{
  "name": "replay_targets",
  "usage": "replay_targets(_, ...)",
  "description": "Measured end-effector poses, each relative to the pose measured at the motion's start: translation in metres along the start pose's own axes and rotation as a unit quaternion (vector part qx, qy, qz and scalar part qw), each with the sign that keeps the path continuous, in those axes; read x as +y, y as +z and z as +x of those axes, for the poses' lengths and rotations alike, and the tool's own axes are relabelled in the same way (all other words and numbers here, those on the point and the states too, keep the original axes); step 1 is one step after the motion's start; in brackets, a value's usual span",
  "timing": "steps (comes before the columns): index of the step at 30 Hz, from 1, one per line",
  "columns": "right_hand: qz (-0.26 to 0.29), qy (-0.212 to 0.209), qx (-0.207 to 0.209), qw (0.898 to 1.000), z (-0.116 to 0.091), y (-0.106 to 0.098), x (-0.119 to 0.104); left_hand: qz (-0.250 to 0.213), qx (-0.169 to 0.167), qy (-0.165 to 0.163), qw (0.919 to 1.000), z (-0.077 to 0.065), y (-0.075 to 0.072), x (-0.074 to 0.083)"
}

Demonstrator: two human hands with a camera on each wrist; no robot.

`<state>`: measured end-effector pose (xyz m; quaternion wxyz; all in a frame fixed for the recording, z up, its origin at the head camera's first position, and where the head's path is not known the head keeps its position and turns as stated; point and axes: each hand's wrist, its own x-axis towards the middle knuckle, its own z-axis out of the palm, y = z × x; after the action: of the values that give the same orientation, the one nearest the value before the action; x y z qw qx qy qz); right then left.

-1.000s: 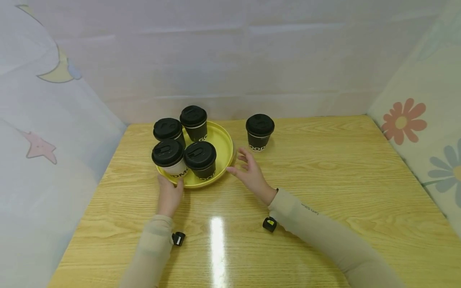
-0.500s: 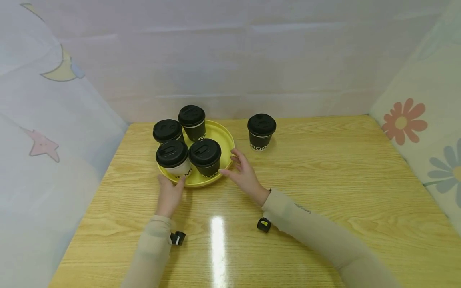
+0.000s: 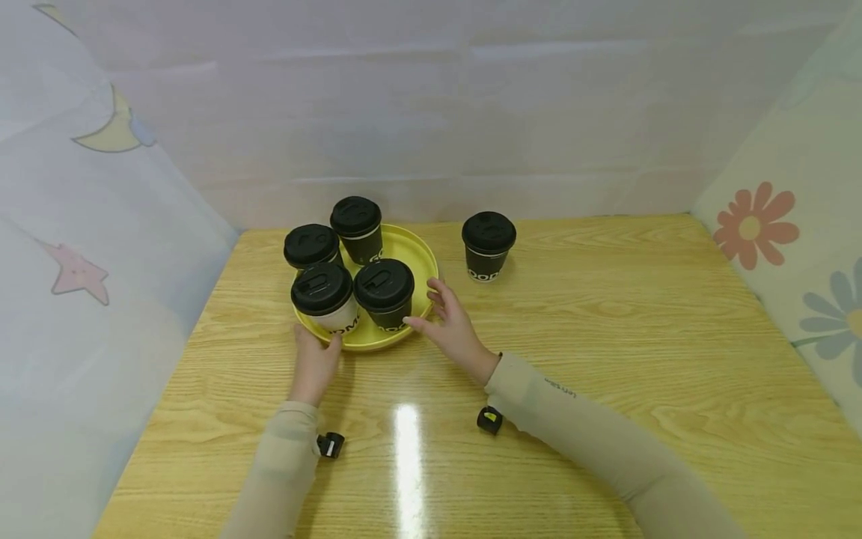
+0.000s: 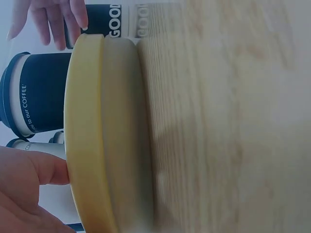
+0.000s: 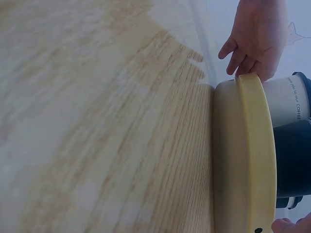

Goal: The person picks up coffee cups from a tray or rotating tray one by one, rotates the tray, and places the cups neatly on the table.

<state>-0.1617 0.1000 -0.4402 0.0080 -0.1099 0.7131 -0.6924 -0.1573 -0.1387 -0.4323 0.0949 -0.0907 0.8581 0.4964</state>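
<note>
A round yellow tray (image 3: 423, 258) on the table carries several lidded paper coffee cups. At its front stand a white cup (image 3: 330, 318) and a black cup (image 3: 390, 318); a black-sleeved cup (image 3: 364, 247) and another black-lidded cup (image 3: 312, 245) stand behind. My left hand (image 3: 314, 367) is at the front-left rim, its thumb touching the edge in the left wrist view. At the right rim is my right hand (image 3: 458, 329), thumb toward the front black cup. In the left wrist view its fingers (image 4: 60, 19) look loosely extended; whether they touch the rim is unclear.
A separate black coffee cup (image 3: 486, 251) stands upright on the wooden table (image 3: 606, 337), right of the tray. A pale cloth wall (image 3: 431, 112) rises behind the table, with printed side panels left and right. Small black devices hang at both wrists.
The tray has turned slightly with its cups: the front cups shifted right, the back ones slightly left. My right hand moved a little left along with it; most movement came in the first half second.
</note>
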Motion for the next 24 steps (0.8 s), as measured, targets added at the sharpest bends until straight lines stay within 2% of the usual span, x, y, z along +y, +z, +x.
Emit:
replay_targets(7,0.0,0.001,0.005,1.0,0.002,0.0,0.0,0.0,0.002,-0.01,0.9999,-0.004,0.008,0.004)
replay_targets(15,-0.009,0.003,0.008,1.0,0.003,0.001,0.0,-0.005,0.002,-0.007,1.0,-0.01,0.015,0.006)
replay_targets(20,-0.019,0.0,0.01,1.0,0.005,0.001,0.001,-0.027,0.008,0.016,0.9995,-0.012,0.011,0.006)
replay_targets(24,-0.025,-0.004,0.011,1.0,0.007,0.002,0.002,-0.046,0.016,0.01,0.9987,-0.013,0.0,0.007)
